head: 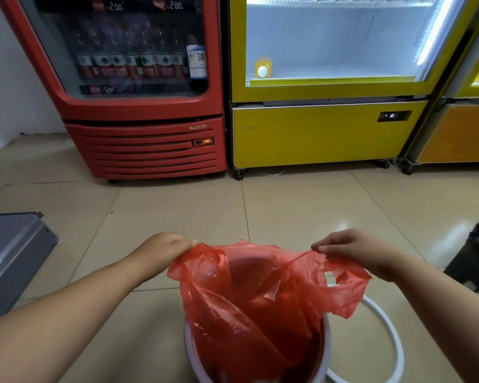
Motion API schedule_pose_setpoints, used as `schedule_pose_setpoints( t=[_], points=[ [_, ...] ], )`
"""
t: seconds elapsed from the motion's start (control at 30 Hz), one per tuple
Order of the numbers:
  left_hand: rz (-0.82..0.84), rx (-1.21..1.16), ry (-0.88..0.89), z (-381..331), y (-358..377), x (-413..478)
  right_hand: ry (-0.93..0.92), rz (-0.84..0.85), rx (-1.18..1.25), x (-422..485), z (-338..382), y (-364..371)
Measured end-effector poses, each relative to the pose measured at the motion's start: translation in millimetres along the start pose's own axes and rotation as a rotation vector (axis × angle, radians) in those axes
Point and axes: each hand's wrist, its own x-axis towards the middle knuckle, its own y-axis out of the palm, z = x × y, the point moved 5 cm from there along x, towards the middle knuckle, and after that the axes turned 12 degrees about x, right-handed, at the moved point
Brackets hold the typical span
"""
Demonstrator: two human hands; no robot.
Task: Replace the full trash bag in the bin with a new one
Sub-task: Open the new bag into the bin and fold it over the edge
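Over the bin [188, 345], left hand [163, 251] and right hand [353, 251], each grip pinching the bag [249, 297] mouth. Pull wider, lower, fold evenly over rim; bottom possibly unseated.

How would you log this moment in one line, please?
left hand pinches red bag; right hand pinches red bag; lower part inside white bin

**Both hands up, pinching**

I see my bare forearms reaching forward, well apart. My left hand [166, 246] and right hand [351, 248] sit level, knuckles up, each pinching an upper edge of the thin red plastic bag [246, 299].
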Motion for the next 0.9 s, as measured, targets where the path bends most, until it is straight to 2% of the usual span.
schedule_pose_setpoints(
  t=[0.17, 0.33, 0.47, 0.53, 0.63, 0.73, 0.8, 0.9],
  points=[
    [-0.113, 0.292, 0.003, -8.7, -0.3, -0.8, -0.081, 0.052, -0.6, -9.0, 18.6, 19.5],
    [-0.081, 0.378, 0.116, -7.5, 1.3, -0.9, -0.125, 0.177, -0.907, -16.1, 4.8, 31.2],
    [-0.015, 0.264, 0.243, -1.1, 3.2, -1.8, -0.161, 0.191, -0.726, -23.8, 5.6, 28.0],
    [0.006, 0.211, 0.27, 1.9, 5.5, -2.9, -0.199, 0.156, -0.817, -24.2, 4.9, 23.1],
    [-0.03, 0.201, 0.253, 6.0, 10.5, -3.3, -0.175, 0.044, -0.784, -19.8, 3.0, 16.0],
    [-0.104, 0.171, 0.177, 4.7, 13.2, -6.9, -0.155, -0.09, -0.537, -17.5, 3.7, 12.0],
    [-0.133, 0.16, 0.117, 1.4, 15.3, -9.5, -0.114, -0.11, -0.473, -22.7, 7.8, 18.5],
    [-0.207, 0.297, 0.105, -6.6, 16.6, -14.2, -0.1, -0.123, -0.637, -26.5, 14.7, 30.6]
  ],
)
